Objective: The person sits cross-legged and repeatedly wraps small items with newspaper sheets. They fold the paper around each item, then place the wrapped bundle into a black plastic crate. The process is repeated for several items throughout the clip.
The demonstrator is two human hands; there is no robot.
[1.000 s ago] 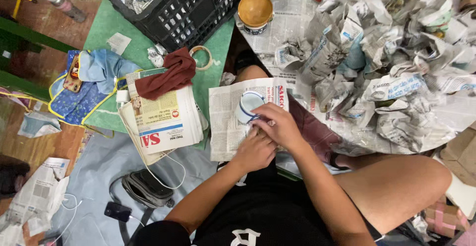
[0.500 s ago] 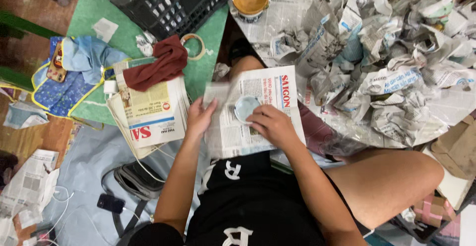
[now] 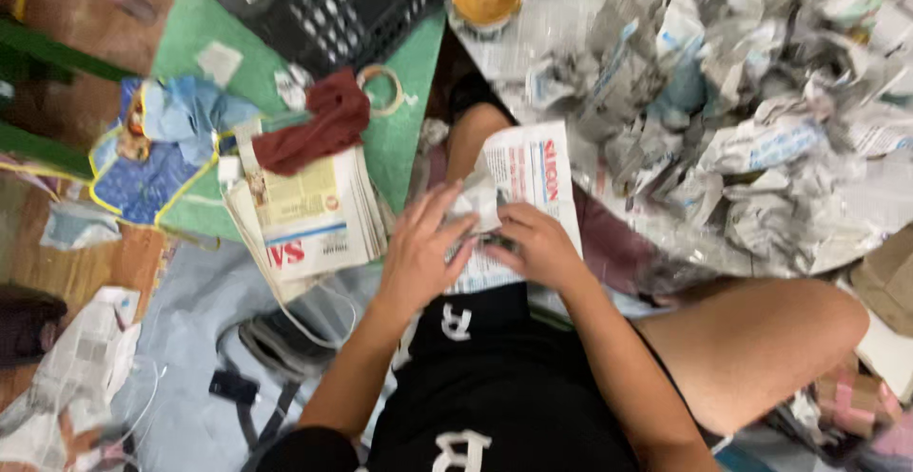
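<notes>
Mid-frame on the lap: left hand (image 3: 418,258) newly folding a printed newspaper sheet (image 3: 528,182) over the now-hidden small round blue-rimmed dish, right hand (image 3: 537,244) pinching the paper bundle closed, wrapping underway.

The heap of crumpled paper bundles (image 3: 751,120) blocks the right side. A newspaper stack (image 3: 309,215) and black basket (image 3: 342,1) crowd the left. Between them, a narrow gap lies open above the knee (image 3: 473,125).
</notes>
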